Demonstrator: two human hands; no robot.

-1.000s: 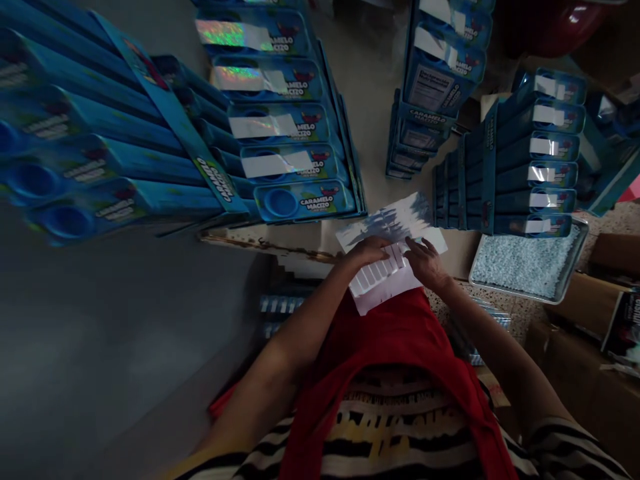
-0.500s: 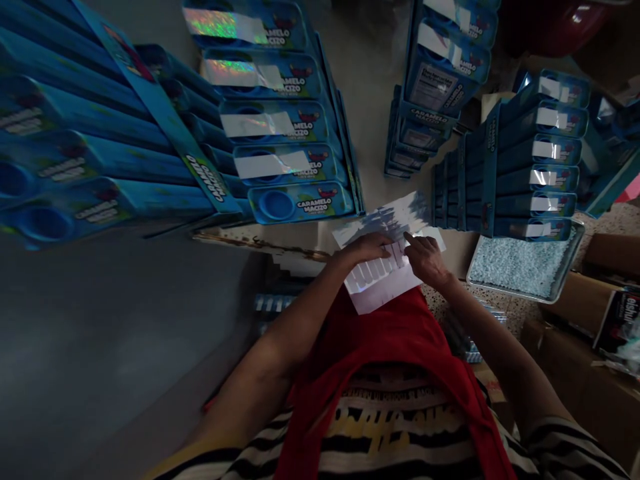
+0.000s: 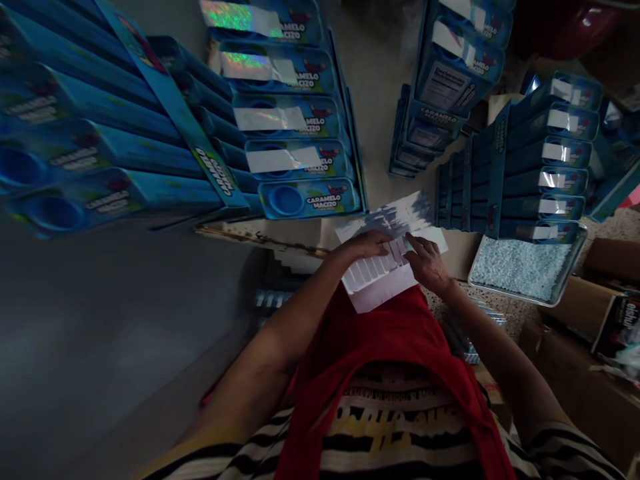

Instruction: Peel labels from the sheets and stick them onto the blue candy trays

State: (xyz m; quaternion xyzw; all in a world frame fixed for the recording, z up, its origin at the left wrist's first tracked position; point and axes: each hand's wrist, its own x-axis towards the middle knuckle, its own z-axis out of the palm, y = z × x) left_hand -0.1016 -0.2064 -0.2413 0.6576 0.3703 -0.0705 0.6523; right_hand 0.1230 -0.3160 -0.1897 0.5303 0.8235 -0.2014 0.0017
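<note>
Head view: nearest are a striped shirt (image 3: 395, 447) and a red apron (image 3: 380, 327), and beyond them the label sheet (image 3: 375, 293) lies under both grips, its near part over the apron. The left grip (image 3: 369, 245) lays its fingers across the sheet; whether it pinches it I cannot tell. The right grip (image 3: 427, 261), index finger extended and the others bent, touches the sheet's right side; its hold is unclear too.

The sheet lies askew, its row of pale strips having its long axis slanting from near-left of the left grip to far-right, between the grips. A silvery sheet (image 3: 393, 213) spreads just beyond both.

Behind it, the worktop (image 3: 375, 113) has a worn brown edge left of the left grip. Blue box stacks (image 3: 307, 199) rise beyond and left of it, others (image 3: 530, 180) beyond the right grip. Right of that grip sit a metal tray (image 3: 563, 287) of pale blue pellets (image 3: 520, 265), cardboard boxes (image 3: 580, 373) and speckled floor (image 3: 617, 223); farthest is a red rounded object (image 3: 565, 30).
</note>
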